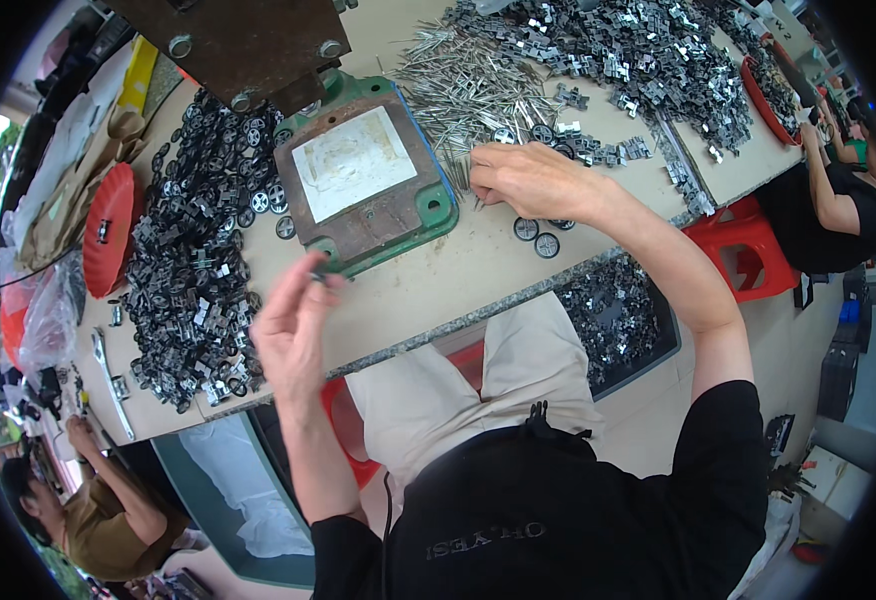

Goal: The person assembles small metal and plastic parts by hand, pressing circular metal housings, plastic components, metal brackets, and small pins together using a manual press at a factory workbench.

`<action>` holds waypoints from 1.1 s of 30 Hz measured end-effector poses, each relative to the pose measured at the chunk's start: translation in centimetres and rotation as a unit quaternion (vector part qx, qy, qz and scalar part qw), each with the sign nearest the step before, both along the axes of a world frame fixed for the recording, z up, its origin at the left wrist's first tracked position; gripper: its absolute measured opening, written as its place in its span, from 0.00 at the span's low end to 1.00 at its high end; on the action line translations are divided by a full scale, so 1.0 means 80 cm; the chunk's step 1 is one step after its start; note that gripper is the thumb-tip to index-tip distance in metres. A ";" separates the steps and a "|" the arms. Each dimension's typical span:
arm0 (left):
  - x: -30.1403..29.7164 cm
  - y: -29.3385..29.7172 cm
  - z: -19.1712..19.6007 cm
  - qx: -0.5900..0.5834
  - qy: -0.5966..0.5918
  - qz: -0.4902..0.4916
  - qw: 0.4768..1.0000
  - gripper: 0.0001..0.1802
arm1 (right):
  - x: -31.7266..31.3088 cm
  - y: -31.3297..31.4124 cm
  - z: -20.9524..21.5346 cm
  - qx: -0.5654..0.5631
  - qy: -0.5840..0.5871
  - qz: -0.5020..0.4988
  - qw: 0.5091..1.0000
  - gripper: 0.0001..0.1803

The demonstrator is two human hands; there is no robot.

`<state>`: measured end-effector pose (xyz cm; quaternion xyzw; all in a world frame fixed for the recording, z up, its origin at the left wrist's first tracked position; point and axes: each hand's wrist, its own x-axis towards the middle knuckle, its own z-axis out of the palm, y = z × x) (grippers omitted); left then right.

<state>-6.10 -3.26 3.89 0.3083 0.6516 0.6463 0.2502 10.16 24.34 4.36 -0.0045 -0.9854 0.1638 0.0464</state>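
My left hand (293,325) hovers over the table's front edge, fingers pinched on a small dark part near the green press base (363,180). My right hand (528,180) rests on the table to the right of the press base, fingers curled down onto a heap of thin metal pins (458,85). A few small black wheels (538,237) lie just below that hand. What the right fingers hold is hidden.
A heap of black wheels and metal brackets (193,270) covers the left of the table beside a red plate (108,230). Silver brackets (638,50) pile at the far right. A bin of parts (618,320) sits under the table. Other people work at left (98,510) and right (838,190).
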 end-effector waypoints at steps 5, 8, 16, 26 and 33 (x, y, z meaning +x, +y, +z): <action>0.054 0.023 -0.033 0.128 -0.449 -0.114 0.877 0.19 | 0.002 -0.028 0.022 -0.149 0.080 -0.067 0.983 0.09; 0.069 0.031 -0.044 0.151 -0.461 -0.146 0.862 0.20 | 0.014 -0.070 0.022 -0.259 0.174 -0.120 0.942 0.14; 0.075 0.038 -0.052 0.173 -0.459 -0.166 0.856 0.21 | 0.016 -0.133 -0.006 -0.683 0.142 -0.162 0.698 0.08; 0.085 0.041 -0.052 0.179 -0.430 -0.152 0.872 0.19 | 0.017 -0.145 -0.003 -0.397 0.256 -0.132 0.871 0.05; 0.089 0.045 -0.048 0.155 -0.433 -0.149 0.875 0.19 | 0.030 -0.123 0.011 -0.507 0.186 -0.162 0.826 0.10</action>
